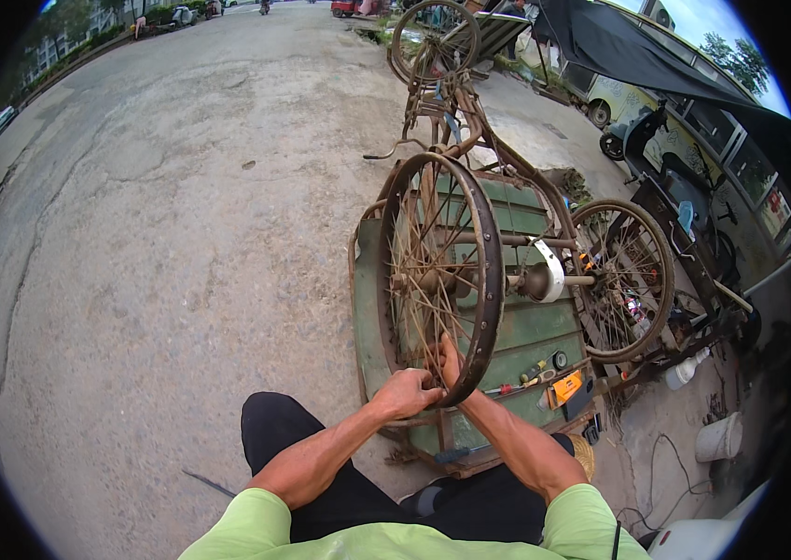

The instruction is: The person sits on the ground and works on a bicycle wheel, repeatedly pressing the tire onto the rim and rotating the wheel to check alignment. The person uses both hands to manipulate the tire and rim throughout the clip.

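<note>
A rusty spoked wheel [491, 266] without a tyre stands upright in front of me, on the axle of an upturned cargo tricycle. At the lower part of its rim, my left hand [407, 394] has its fingers closed among the spoke ends. My right hand [449, 361] reaches past the rim's right side. Its fingers are bent together between the spokes, just above the left hand's fingertips. Whatever small part they pinch is hidden. Behind the wheel lies the tricycle's green cargo bed [531, 327], and a white curved strip [549, 269] hangs by the axle hub [535, 283].
Right of the hands, a screwdriver [534, 371], a tape roll [559, 360] and an orange-yellow package [564, 387] lie on the bed. A second rear wheel [623, 280] and the front wheel [436, 40] stick up. A white bucket [719, 437] and parked scooter [645, 140] stand at right.
</note>
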The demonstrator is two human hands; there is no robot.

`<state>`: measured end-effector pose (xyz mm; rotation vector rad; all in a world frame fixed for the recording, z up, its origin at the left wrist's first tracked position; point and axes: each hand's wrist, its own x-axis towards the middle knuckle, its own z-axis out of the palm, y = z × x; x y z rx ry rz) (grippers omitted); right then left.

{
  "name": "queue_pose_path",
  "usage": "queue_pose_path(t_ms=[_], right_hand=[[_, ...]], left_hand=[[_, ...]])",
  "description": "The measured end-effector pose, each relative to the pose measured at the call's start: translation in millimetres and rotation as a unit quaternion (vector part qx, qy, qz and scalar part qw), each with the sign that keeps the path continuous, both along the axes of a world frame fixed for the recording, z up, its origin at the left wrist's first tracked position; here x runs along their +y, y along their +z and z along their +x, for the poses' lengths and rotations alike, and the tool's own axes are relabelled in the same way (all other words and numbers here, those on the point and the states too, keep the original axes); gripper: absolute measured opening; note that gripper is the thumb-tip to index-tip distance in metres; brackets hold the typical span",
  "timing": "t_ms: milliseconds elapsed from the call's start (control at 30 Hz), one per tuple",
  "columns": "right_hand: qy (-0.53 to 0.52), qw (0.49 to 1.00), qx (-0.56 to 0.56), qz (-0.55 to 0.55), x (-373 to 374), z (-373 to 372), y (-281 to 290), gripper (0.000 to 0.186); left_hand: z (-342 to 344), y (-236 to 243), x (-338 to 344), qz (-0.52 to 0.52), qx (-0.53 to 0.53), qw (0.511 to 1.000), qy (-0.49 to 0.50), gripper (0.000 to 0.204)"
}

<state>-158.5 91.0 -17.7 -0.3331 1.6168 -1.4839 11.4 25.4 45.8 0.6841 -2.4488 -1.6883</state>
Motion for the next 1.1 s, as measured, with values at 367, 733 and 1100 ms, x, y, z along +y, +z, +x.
queue_pose_path(t_ms=[367, 733, 1100], right_hand=[[-0.025, 1.0, -0.017, -0.004, -4, -1, -12, 0.064], [-0.018, 0.998, -0.06, 0.004, -1, -10, -12, 0.062], [-0.033, 0.988, -0.142, -0.055, 5, -10, -40, 0.049]], left_hand=[[-2, -23, -7, -0.039, 0.107, 0.993, -0.039, 0.043], [-4, -12, -17, -0.054, 0.082, 0.991, -0.091, 0.036], [1, -18, -11, -0.142, 0.101, 0.982, -0.077, 0.037]])
